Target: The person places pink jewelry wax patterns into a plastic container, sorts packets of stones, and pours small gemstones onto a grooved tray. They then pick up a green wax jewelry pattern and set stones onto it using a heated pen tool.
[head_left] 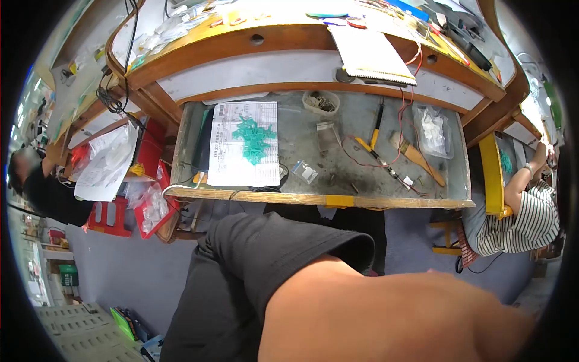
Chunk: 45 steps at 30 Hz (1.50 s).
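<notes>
A bare arm with a black sleeve, seemingly my left, crosses close to the camera. My left hand [482, 317] is blurred at the lower right, and its fingers cannot be made out. My right hand is outside the view. Beyond the arm is a pulled-out drawer [241, 194]. In it a printed sheet [226, 151] lies under a cluster of green pieces [254, 142]. To the right are a small clear bag [305, 172], a wooden-handled brush [419, 160], a yellow-and-black handled tool [376, 130], a round bowl [310, 104] and a clear plastic tray [447, 148].
The workbench [283, 51] above carries tools and papers; a white pad [371, 51] overhangs its edge. Red wire [403, 114] trails into the drawer. Red bins [154, 208] stand at left. One person [45, 190] is at far left, another in stripes [522, 211] at right.
</notes>
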{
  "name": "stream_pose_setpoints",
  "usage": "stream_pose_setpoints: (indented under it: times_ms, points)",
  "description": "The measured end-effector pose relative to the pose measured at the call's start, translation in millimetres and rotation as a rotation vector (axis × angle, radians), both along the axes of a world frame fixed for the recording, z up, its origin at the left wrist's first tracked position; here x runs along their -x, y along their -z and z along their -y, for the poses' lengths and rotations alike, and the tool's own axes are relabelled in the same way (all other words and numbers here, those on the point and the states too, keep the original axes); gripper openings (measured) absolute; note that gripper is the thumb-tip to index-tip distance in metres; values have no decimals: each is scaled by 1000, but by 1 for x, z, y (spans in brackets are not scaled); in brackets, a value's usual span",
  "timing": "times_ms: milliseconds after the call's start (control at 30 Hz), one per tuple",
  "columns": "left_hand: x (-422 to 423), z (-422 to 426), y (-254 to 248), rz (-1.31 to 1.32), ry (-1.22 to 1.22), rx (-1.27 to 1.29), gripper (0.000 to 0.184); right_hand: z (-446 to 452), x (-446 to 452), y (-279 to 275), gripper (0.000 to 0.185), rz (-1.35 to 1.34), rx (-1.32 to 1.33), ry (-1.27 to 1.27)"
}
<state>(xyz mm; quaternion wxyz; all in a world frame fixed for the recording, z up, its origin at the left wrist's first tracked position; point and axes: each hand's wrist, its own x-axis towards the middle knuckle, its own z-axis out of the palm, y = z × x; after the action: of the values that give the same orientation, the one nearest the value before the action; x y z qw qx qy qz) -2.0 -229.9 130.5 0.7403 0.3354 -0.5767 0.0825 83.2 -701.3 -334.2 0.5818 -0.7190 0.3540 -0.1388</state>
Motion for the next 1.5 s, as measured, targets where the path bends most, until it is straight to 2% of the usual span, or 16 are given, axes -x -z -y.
stream_pose_setpoints:
  times_ms: [33, 133, 300, 333, 433, 667, 1067, 1133, 1200, 1267, 1300, 1333, 1367, 1433, 1467, 1500]
  points:
    - [2, -1, -1, 12, -2, 2, 17, -60, -16, -111, 25, 236, 48, 6]
    - [6, -11, -4, 28, -21, 3, 18, -131, -40, -291, 19, 646, 239, -383]
    - [14, -37, -11, 65, -85, -11, 21, -305, -16, -458, 15, 1459, 467, -1282]
    - [14, -44, -13, 72, -115, -21, 22, -335, 1, -467, 9, 1462, 421, -1282]
    - [19, -70, -23, 111, -236, -54, 23, -414, 5, -488, 16, 1640, -206, -1699]
    - [44, -122, -56, 276, -639, -72, 27, -450, -3, -541, 26, 1991, -529, -1771]
    - [71, -119, -76, 612, -1202, 13, 32, -416, -14, -581, 47, 2273, -676, -1894]
    - [79, -113, -77, 636, -1238, -13, 30, -403, -22, -581, 51, 2263, -640, -2087]
    - [40, -114, -65, 989, -1152, 162, 27, -361, -34, -579, 39, 2056, -436, -2580]
    - [47, -116, -43, 646, -1114, -19, 22, -374, -54, -587, 36, 1808, -93, -3257]
    - [53, -127, -43, 508, -1213, -219, 18, -375, -64, -580, 35, 1688, -106, -3305]
    - [22, -136, -25, 864, -1175, 0, 5, -377, -79, -569, 35, 1578, -122, -3347]
    - [33, -162, -33, 717, -1099, -557, 6, -380, -92, -560, 35, 1467, -155, -3388]
    - [14, -166, -5, 468, -1590, -519, 16, -388, -115, -553, 36, 1485, -162, -3388]
    - [10, -158, -2, 71, -1925, -559, 17, -392, -125, -550, 36, 1491, -172, -3386]
    - [-12, -165, -4, 43, -2090, -487, 18, -397, -133, -545, 36, 1486, -244, -3377]
